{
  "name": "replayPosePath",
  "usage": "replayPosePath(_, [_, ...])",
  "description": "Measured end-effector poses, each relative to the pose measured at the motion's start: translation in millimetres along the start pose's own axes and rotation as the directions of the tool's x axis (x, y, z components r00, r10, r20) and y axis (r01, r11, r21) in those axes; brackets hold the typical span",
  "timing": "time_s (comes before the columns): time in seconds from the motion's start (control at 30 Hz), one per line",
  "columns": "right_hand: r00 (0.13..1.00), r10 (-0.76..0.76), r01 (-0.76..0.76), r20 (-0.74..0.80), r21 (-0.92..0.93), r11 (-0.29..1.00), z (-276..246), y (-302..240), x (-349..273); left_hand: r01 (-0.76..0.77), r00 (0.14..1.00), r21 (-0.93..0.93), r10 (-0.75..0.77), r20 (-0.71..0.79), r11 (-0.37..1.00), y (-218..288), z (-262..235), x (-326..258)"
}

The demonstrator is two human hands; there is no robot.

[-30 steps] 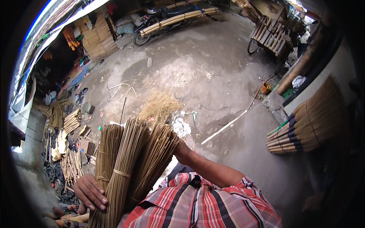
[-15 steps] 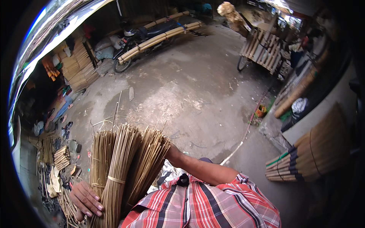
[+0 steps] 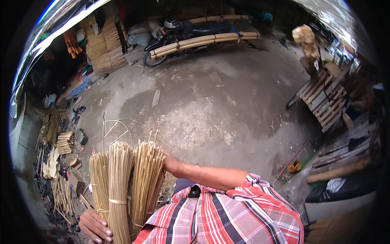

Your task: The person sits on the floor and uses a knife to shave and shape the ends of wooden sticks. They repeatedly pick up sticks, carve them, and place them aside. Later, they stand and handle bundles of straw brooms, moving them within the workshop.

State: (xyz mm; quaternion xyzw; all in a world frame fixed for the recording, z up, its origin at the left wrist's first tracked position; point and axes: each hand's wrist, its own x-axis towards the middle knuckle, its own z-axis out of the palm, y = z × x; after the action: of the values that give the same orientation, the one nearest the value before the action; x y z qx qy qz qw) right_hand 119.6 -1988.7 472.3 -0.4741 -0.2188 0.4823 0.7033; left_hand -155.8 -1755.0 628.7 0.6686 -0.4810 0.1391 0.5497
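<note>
Three bundles of thin tan sticks stand side by side against my front, cut ends up: a left bundle [image 3: 98,179], a middle bundle [image 3: 119,175] with a pale tie round it, and a right bundle [image 3: 146,175]. My left hand [image 3: 95,227] presses its bent fingers against the lower part of the left and middle bundles. Round the far upper side of the right bundle reaches my right hand [image 3: 172,164]; its fingers are mostly hidden behind the sticks. Together my hands hold the bundles.
A motorbike [image 3: 195,30] loaded with long bamboo poles [image 3: 205,42] stands at the back. Far right is a cart with wooden slats [image 3: 327,99]. Cut sticks [image 3: 63,195] and short wooden pieces [image 3: 65,142] lie on the concrete floor [image 3: 243,81] at left.
My view has turned left, so the motorbike and cart appear farther right. The bundles stand more upright and a little more to the left, with both hands still on them.
</note>
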Motion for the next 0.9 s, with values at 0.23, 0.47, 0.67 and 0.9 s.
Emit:
replayPosePath(0.23, [0.995,0.035,-0.032,0.094,-0.034,0.999,-65.2,-16.9,115.2,0.053,0.987,0.098,-0.037,-0.156,0.994,-84.6,-42.7,17.4])
replayPosePath(0.47, [0.966,0.231,-0.236,0.114,0.028,0.971,-142.2,-62.2,339.0,0.064,0.956,0.163,-0.013,-0.293,0.985,-219.8,-203.7,8.1])
replayPosePath(0.67, [0.968,0.204,-0.227,0.149,0.164,0.96,-173.5,-98.0,556.4,0.109,0.946,0.185,-0.045,-0.32,0.977,-315.3,-396.1,-9.4])
replayPosePath(0.9, [0.902,0.39,-0.398,0.187,0.004,0.918,-177.7,-109.3,779.9,0.147,0.868,0.292,0.018,-0.497,0.945,-409.1,-526.5,-74.2])
